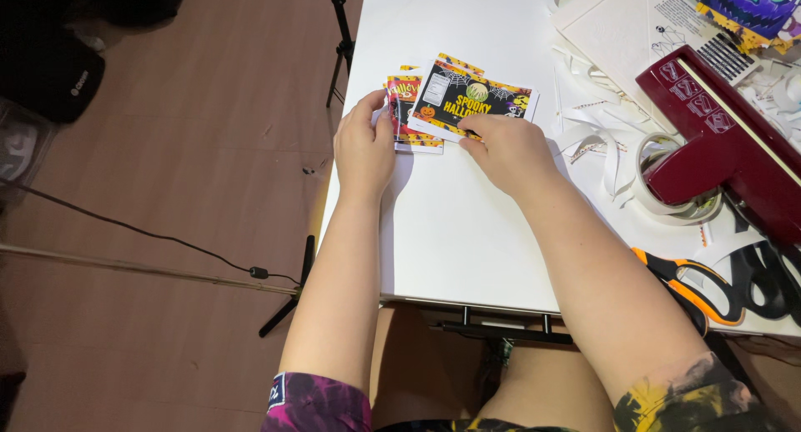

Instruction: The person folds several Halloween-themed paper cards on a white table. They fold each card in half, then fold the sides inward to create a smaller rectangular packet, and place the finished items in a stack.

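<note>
A small stack of printed cards (413,111) with black, orange and yellow spooky artwork lies near the left edge of a white table (467,232). My left hand (364,148) rests on the stack's left side, fingers curled over its edge. With thumb and fingers, my right hand (509,153) pinches the lower edge of the top card (471,98), which sits skewed over the stack.
A dark red paper trimmer (722,140) lies at the right, with a roll of tape (659,194) under its near end. Orange-handled scissors (701,286) rest at the right front edge. White paper scraps (592,123) litter the area. A tripod leg (342,40) stands left.
</note>
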